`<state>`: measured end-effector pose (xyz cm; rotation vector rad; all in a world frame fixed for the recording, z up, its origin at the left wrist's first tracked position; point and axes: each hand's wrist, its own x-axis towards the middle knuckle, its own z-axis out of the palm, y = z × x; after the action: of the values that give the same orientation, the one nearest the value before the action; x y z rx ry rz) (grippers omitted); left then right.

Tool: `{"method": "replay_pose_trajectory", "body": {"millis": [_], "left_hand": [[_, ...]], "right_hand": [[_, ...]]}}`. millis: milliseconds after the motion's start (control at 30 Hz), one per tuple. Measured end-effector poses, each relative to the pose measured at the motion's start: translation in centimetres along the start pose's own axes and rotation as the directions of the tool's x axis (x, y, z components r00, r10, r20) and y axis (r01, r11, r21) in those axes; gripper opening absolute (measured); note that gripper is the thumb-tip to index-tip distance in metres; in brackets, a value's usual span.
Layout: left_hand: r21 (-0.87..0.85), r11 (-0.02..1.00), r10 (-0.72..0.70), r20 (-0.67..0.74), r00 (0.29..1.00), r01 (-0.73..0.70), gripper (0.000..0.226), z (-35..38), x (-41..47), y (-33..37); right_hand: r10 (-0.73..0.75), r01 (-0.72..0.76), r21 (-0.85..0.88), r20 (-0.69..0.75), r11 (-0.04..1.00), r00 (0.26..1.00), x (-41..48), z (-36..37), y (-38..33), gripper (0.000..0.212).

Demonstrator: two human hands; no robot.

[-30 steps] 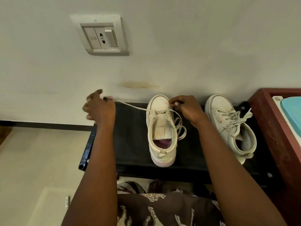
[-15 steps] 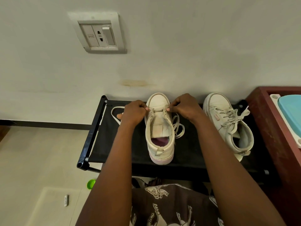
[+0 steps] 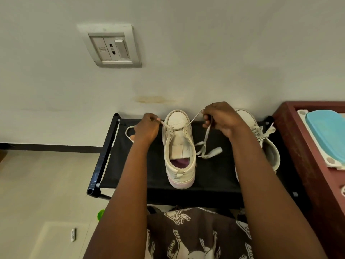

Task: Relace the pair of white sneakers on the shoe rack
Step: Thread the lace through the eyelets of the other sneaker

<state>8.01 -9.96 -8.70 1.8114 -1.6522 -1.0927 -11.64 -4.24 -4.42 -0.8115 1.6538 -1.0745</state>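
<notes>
A white sneaker point(image 3: 179, 146) stands toe-to-wall in the middle of the black shoe rack point(image 3: 104, 157), its tongue bare and only its lowest eyelets threaded. My left hand point(image 3: 147, 128) pinches the left end of its white lace point(image 3: 207, 146) just beside the toe. My right hand point(image 3: 220, 118) grips the right end, pulled up and to the right, with the slack hanging onto the rack. A loop of lace shows past my left wrist. The second white sneaker point(image 3: 268, 146), laced, lies behind my right forearm.
A dark red cabinet point(image 3: 298, 146) with a white tray and blue lid point(image 3: 328, 135) stands right of the rack. A wall socket point(image 3: 112, 47) is above left. A green object point(image 3: 101, 214) and a small white item point(image 3: 73, 234) lie on the floor at left.
My left hand came back from the rack's left corner to the sneaker's toe. My right hand then pulled its lace end up and out to the right.
</notes>
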Motion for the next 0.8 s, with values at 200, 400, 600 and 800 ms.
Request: {"method": "replay_pose_trajectory", "body": {"millis": [200,400,600,800], "left_hand": [[-0.096,0.976,0.169,-0.227,0.959,-0.195,0.051,-5.5,-2.3,2.8],[-0.242,0.923,0.225,-0.289,0.930,-0.299,0.038,-11.2,-4.1,6.7],[-0.505,0.751,0.308,-0.303,0.902,-0.426,0.027,-16.8,-6.3,15.1],[-0.520,0.689,0.380,-0.335,0.862,-0.506,0.033,-19.5,-8.1,21.8]], "right_hand": [[0.112,-0.111,0.323,0.017,0.940,0.994,-3.4,-2.1,-3.7,0.017],[0.159,-0.173,0.333,0.068,0.927,0.985,-6.4,-3.5,-10.2,0.018],[0.075,-0.093,0.370,0.062,0.925,0.995,-10.7,-4.1,-18.5,0.022],[-0.102,0.044,0.512,0.085,0.858,0.991,-14.6,-4.0,-25.2,0.020]]}}
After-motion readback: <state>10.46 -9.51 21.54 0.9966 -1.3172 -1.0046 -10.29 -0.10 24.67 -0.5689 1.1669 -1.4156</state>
